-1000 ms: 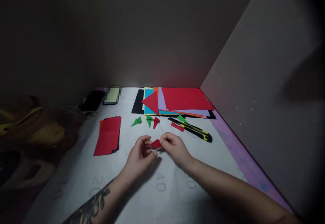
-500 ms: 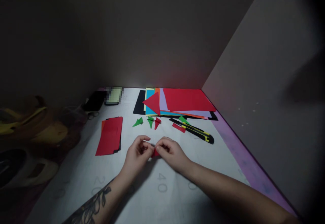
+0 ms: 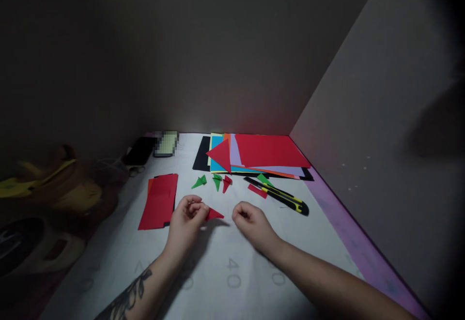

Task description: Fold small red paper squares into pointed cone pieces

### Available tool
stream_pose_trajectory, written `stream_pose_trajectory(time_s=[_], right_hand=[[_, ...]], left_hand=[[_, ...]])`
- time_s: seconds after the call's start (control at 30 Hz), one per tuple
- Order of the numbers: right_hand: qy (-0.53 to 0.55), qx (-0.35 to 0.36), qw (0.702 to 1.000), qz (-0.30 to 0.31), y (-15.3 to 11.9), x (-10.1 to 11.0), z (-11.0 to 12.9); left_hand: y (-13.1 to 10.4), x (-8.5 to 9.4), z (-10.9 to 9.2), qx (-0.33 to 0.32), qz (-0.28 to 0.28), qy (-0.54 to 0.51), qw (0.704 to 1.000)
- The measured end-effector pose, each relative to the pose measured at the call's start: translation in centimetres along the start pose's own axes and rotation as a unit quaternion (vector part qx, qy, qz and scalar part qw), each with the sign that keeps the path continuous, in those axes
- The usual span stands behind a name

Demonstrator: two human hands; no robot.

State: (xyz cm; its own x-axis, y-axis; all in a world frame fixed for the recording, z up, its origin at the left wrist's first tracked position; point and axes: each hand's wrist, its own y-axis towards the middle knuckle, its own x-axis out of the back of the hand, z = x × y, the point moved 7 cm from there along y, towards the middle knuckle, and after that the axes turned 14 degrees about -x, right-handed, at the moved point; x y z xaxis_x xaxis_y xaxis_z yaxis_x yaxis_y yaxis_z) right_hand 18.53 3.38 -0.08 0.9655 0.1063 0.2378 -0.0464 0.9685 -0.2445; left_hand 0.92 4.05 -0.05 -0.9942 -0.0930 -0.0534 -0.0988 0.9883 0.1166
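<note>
Left hand (image 3: 187,220) pinches a red paper piece (image 3: 215,214); right hand's (image 3: 256,224) fingers curl together, seemingly without paper.

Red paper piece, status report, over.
Left hand pinching red paper piece. Right hand apart from it, fingers curled. Three small folded pieces and box cutter beyond both hands.

The left hand (image 3: 189,218) pinches a pointed red paper piece (image 3: 215,213), the right hand (image 3: 253,222) apart from it.
</note>
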Motion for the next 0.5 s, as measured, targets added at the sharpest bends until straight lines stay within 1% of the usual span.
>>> stream_pose_trajectory(time_s=[0.07,0.17,0.27,0.37,0.43,0.5], right_hand=[[0.018,0.003,1.000,-0.001,-0.1,0.0,0.0],[0.032,-0.009,0.999,0.030,-0.3,-0.7,-0.2],[0.020,-0.016,0.998,0.052,-0.5,-1.4,-0.4],[0.030,-0.010,0.997,0.067,-0.6,-1.7,-0.3],[0.053,-0.009,0.996,0.071,-0.5,-1.7,-0.3],[0.083,-0.014,0.995,0.061,-0.3,-1.4,-0.5]], left_hand=[[-0.4,-1.0,0.1,0.005,0.050,0.004,0.999],[-1.5,-2.6,0.1,-0.001,0.126,0.021,0.992],[-2.2,-3.3,0.0,-0.007,0.160,0.042,0.986],[-1.9,-2.7,-0.3,-0.022,0.148,0.051,0.987],[-1.3,-1.8,-0.6,-0.037,0.115,0.057,0.991],[-0.6,-0.8,-0.8,-0.048,0.075,0.068,0.994]])
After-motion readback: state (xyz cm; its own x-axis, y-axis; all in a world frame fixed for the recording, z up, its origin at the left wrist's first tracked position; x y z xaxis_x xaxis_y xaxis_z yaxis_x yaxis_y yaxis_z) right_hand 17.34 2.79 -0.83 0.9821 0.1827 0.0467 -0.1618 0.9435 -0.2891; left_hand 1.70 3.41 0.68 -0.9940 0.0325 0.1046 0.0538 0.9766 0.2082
